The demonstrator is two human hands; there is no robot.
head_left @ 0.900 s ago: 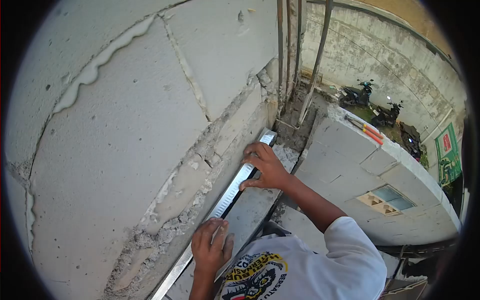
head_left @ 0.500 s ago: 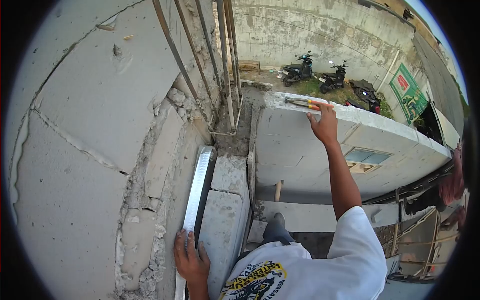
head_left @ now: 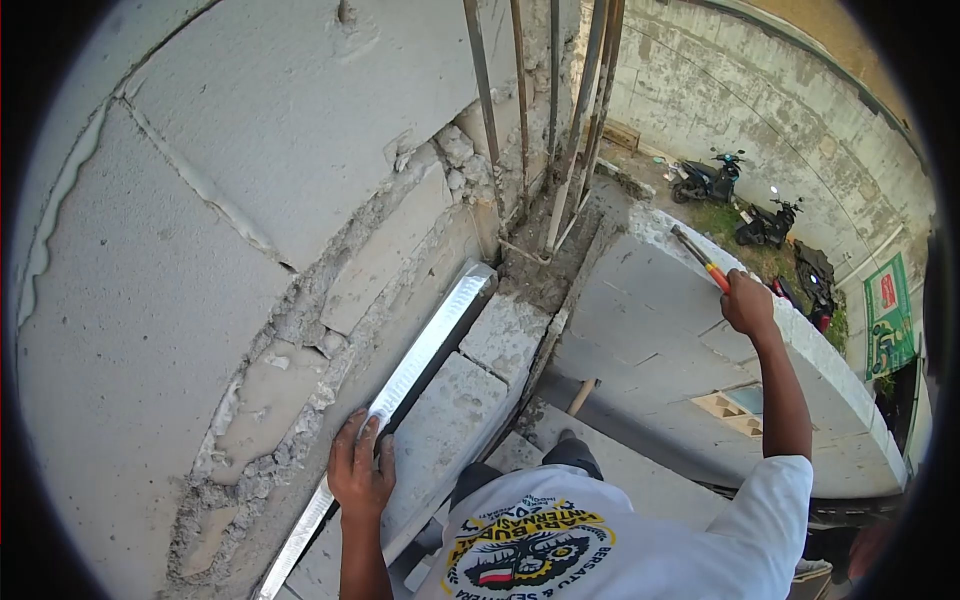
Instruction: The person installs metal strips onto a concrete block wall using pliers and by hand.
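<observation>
Our left hand (head_left: 360, 475) presses flat, grip wide, on the metal ruler (head_left: 415, 360); our right hand (head_left: 747, 300) grips the pliers (head_left: 697, 257). One-handed, the ruler could slip off the block (head_left: 450, 420).

An outdoor building site, seen from high on an unfinished wall. Large grey lightweight blocks (head_left: 300, 130) stood with rough, crumbling mortar joints (head_left: 330, 300) between them, and bare steel reinforcing bars (head_left: 545, 120) rose from a column gap at the corner. Below lay a walled yard with a weathered concrete boundary wall (head_left: 760, 110), patchy grass and parked motorcycles (head_left: 705, 180), in bright daylight.
</observation>
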